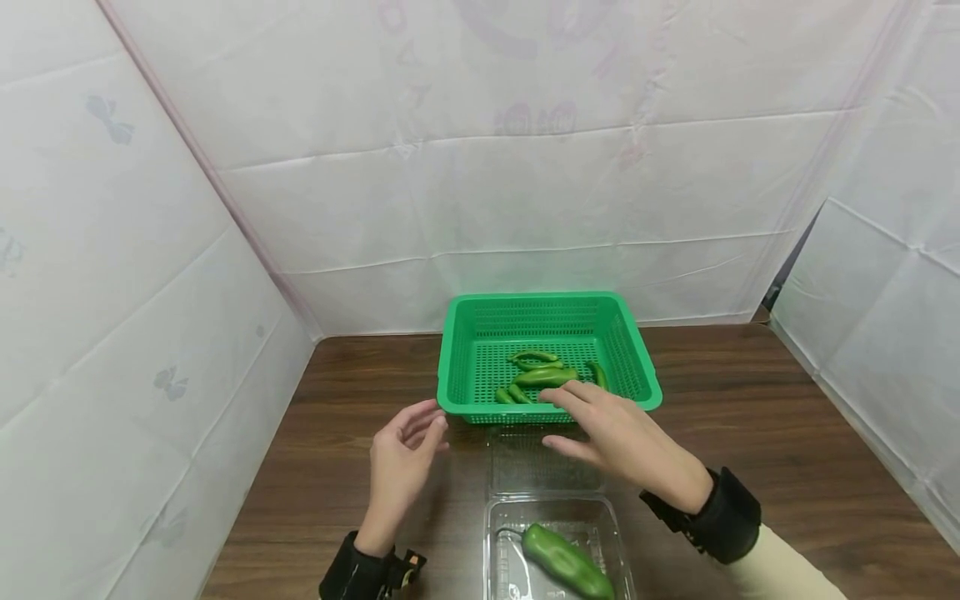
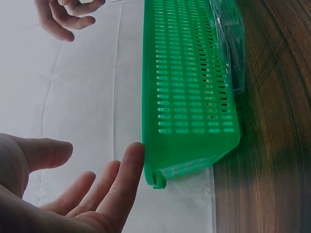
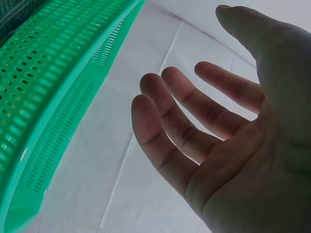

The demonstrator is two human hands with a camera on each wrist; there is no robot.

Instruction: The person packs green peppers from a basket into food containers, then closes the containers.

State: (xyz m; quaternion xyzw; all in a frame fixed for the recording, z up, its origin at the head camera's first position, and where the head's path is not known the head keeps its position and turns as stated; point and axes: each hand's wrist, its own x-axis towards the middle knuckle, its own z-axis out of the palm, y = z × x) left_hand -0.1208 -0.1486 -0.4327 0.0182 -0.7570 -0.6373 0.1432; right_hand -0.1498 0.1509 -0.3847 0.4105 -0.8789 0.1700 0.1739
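Observation:
A green slotted basket [image 1: 465, 350] stands on the wooden table and holds several green peppers [image 1: 546, 377]. My right hand [image 1: 611, 429] hovers over the basket's near rim with fingers spread and relaxed, holding nothing; the right wrist view shows the empty right hand [image 3: 214, 131] beside the basket [image 3: 53, 97]. My left hand [image 1: 405, 454] is open at the basket's near left corner, and the left hand [image 2: 73, 189] has a fingertip close to the basket [image 2: 189, 87]. A clear plastic clamshell [image 1: 558, 542], lid open, lies in front of me with one large green pepper [image 1: 566, 562] inside.
The brown wooden table [image 1: 750, 417] is enclosed by white sheeting [image 1: 487, 192] at the back and both sides. Bare tabletop lies left and right of the basket. The clamshell's open lid [image 1: 536, 462] lies between basket and tray.

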